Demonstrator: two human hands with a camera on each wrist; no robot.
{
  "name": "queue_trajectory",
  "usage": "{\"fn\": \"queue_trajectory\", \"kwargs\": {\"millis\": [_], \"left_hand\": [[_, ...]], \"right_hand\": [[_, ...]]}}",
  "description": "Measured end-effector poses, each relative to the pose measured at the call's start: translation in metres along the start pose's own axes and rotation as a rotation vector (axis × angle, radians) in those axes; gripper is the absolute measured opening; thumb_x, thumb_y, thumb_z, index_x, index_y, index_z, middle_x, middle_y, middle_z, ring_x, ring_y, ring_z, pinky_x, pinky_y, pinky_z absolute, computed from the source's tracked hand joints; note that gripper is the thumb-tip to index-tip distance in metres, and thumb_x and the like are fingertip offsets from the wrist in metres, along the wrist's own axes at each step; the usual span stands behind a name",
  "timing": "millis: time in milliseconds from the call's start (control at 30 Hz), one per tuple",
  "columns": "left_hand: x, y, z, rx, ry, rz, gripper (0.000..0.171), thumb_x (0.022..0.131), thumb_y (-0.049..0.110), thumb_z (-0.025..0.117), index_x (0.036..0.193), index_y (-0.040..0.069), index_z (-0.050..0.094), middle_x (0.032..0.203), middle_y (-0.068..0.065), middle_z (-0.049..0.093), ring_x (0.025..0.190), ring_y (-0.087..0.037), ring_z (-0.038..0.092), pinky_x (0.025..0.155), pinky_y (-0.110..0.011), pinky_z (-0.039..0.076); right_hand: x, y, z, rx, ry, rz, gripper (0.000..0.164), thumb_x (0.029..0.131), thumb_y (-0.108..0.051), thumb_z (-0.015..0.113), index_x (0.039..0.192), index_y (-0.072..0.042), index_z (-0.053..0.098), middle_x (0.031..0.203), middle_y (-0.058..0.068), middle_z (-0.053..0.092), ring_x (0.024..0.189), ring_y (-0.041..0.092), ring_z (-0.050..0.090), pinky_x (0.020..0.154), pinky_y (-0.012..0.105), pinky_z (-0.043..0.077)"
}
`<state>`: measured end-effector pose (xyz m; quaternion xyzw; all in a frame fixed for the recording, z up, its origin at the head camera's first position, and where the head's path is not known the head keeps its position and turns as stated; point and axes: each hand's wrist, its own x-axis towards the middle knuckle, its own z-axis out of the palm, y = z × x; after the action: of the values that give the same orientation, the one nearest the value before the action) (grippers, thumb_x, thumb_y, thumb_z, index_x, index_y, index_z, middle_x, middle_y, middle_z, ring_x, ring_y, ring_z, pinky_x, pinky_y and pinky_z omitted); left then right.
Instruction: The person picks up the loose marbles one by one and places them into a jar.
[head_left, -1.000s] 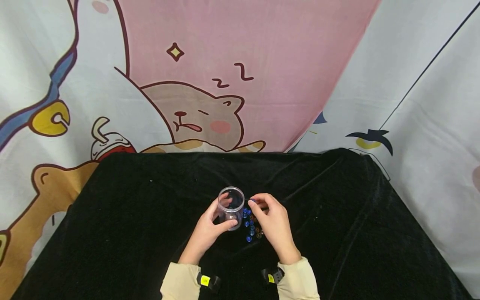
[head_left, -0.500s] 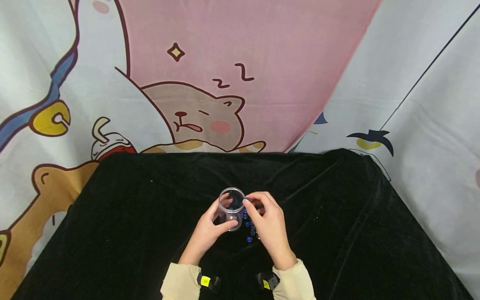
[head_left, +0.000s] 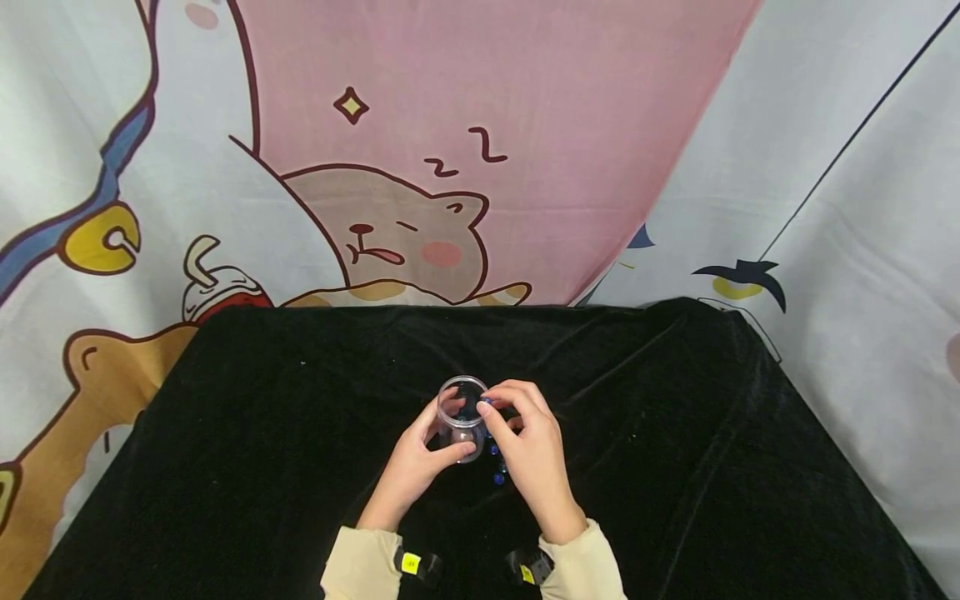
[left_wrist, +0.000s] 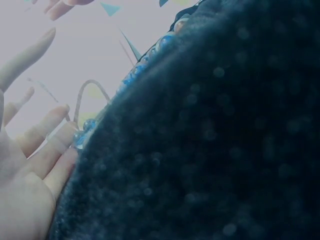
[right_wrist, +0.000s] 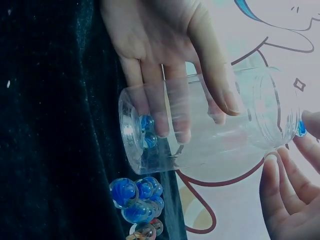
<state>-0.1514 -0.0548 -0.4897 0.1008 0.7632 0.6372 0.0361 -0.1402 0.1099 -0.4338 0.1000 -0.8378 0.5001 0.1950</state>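
Note:
A clear plastic jar stands upright on the black cloth, its mouth uncovered. My left hand grips it from the left, thumb in front and fingers behind. At the jar's rim, my right hand pinches a blue glass marble between thumb and fingertips. A few blue marbles lie on the jar's bottom, as the right wrist view shows. Beside the jar is a cluster of loose blue marbles, with brownish marbles among them. In the head view my right hand hides most of this cluster.
Black velvety cloth with shallow folds covers the table. Behind it hangs a curtain printed with cartoon animals. A dark strap with a yellow label sits at my left cuff, and a similar one at the right.
My right hand has moved left, from above the loose marbles to the jar's rim, carrying the pinched blue marble. The left hand and jar have stayed in place.

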Motion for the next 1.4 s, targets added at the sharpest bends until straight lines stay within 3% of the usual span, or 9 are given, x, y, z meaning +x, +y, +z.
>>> {"fn": "queue_trajectory", "kwargs": {"millis": [100,167,633,1133,1233,1400], "left_hand": [[0.0,-0.001,0.0,0.005,0.004,0.0,0.065,0.075,0.03,0.071,0.132,0.03,0.04,0.126,0.007,0.05,0.119,-0.013,0.042,0.099,-0.048,0.028],[0.002,-0.009,0.001,0.018,0.016,0.014,0.065,0.074,0.033,0.071,0.131,0.032,0.04,0.125,0.01,0.051,0.118,-0.011,0.043,0.099,-0.048,0.029],[0.001,-0.009,0.001,0.021,0.011,0.005,0.067,0.074,0.031,0.072,0.133,0.03,0.039,0.125,0.008,0.051,0.118,-0.013,0.044,0.099,-0.048,0.029],[0.002,-0.008,0.002,0.006,0.009,-0.007,0.066,0.074,0.036,0.071,0.131,0.035,0.039,0.125,0.009,0.05,0.118,-0.013,0.043,0.099,-0.049,0.028],[0.001,-0.005,0.001,0.01,-0.002,-0.004,0.065,0.075,0.035,0.071,0.131,0.034,0.038,0.126,0.008,0.05,0.119,-0.015,0.042,0.099,-0.05,0.028],[-0.003,0.012,-0.001,-0.006,-0.023,-0.009,0.065,0.076,0.029,0.07,0.133,0.028,0.039,0.128,0.001,0.049,0.121,-0.019,0.041,0.1,-0.05,0.026]], "right_hand": [[0.0,0.0,0.0,-0.003,0.002,0.0,0.016,0.085,-0.037,0.057,0.094,-0.025,0.064,0.102,-0.016,0.052,0.085,0.002,0.051,0.063,0.025,0.047],[0.0,0.0,0.001,-0.003,0.005,-0.001,0.017,0.085,-0.037,0.058,0.094,-0.025,0.064,0.102,-0.016,0.052,0.086,0.003,0.052,0.063,0.025,0.048],[-0.001,0.001,0.003,0.02,-0.015,0.043,0.017,0.084,-0.038,0.058,0.094,-0.026,0.065,0.104,-0.014,0.052,0.089,0.002,0.051,0.065,0.027,0.048],[0.0,0.002,0.002,0.04,-0.034,0.075,0.021,0.083,-0.042,0.057,0.095,-0.026,0.065,0.105,-0.014,0.052,0.089,0.003,0.051,0.066,0.029,0.048],[0.0,0.002,0.002,0.047,-0.039,0.078,0.021,0.083,-0.042,0.057,0.095,-0.027,0.065,0.106,-0.014,0.052,0.089,0.005,0.051,0.066,0.03,0.048],[0.0,0.002,0.001,0.047,-0.044,0.078,0.023,0.083,-0.042,0.057,0.096,-0.025,0.065,0.106,-0.014,0.052,0.09,0.005,0.052,0.067,0.031,0.048]]}}
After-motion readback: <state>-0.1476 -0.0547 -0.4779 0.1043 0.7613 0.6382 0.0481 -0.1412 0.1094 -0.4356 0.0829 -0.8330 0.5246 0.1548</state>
